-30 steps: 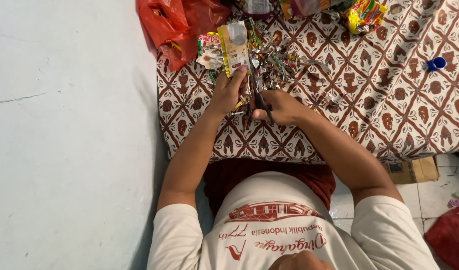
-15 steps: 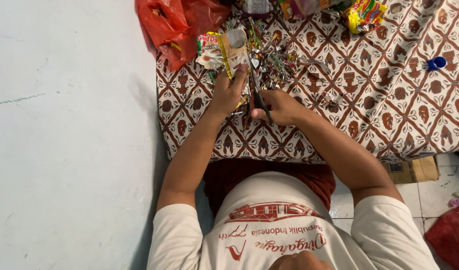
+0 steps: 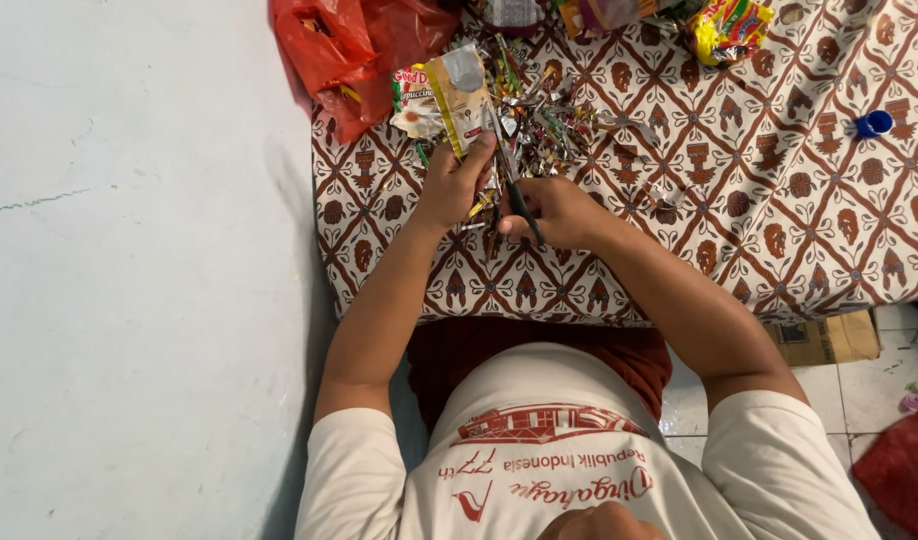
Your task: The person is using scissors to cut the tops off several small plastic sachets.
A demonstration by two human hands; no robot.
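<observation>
A tan and yellow foil sachet (image 3: 457,92) is pinched at its lower edge by the left hand (image 3: 451,185), whose fingers (image 3: 476,158) are closed on it so that the packet is held up and tilted over the patterned cloth (image 3: 779,190). A pair of black-handled scissors (image 3: 512,185) is gripped in the right hand (image 3: 559,213), the fingers being wrapped shut around the handles; the blades are pointed away from the body and are laid along the right edge of the sachet, though it cannot be told whether they are parted or shut. The two hands are set just beside each other above the near part of the cloth, which is printed in brown and cream and is spread over a low bench. A heap of shiny cut strips (image 3: 549,120) is seen just beyond the hands, partly under the sachet. A second sachet in red, white and green (image 3: 415,95) is lain to the left of the held one, touching a red plastic bag (image 3: 349,50) at the far left corner of the cloth. A yellow and red wrapper (image 3: 727,28) is placed at the far edge, and a small blue cap (image 3: 872,125) is found well apart on the right. A pale floor (image 3: 139,300) is seen to the left.
</observation>
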